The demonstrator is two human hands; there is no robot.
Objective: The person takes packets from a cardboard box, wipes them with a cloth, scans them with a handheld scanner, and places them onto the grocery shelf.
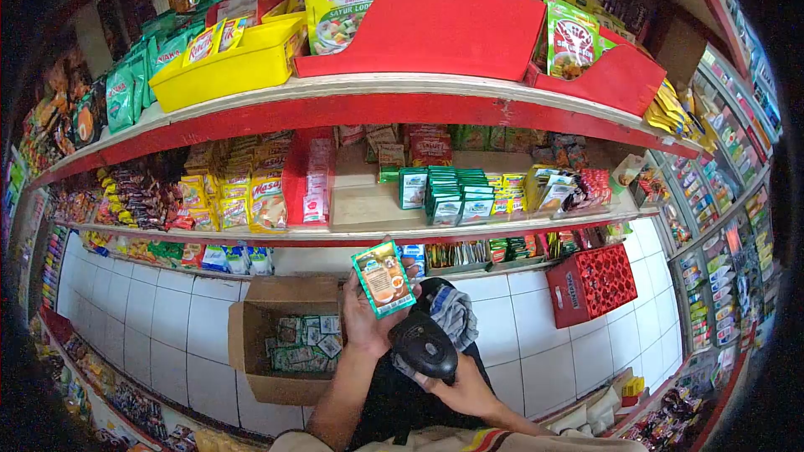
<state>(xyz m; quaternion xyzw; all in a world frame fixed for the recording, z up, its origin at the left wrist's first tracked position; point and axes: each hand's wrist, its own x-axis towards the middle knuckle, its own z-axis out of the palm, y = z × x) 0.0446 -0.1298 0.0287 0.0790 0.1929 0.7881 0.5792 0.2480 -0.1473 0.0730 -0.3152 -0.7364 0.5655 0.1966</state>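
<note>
Black scanner [425, 346], gripped by right hand [459, 387], sits beside 1 packet [383, 279] pinched in left hand [363, 323]. Probable step: scanning; next move requires aligned aim.

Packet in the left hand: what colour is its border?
The packet has a green border; the head view, the only one, shows it.

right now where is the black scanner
In the head view, low and just right of centre: the right hand holds the black scanner, below the left hand and its green-edged packet.
</note>
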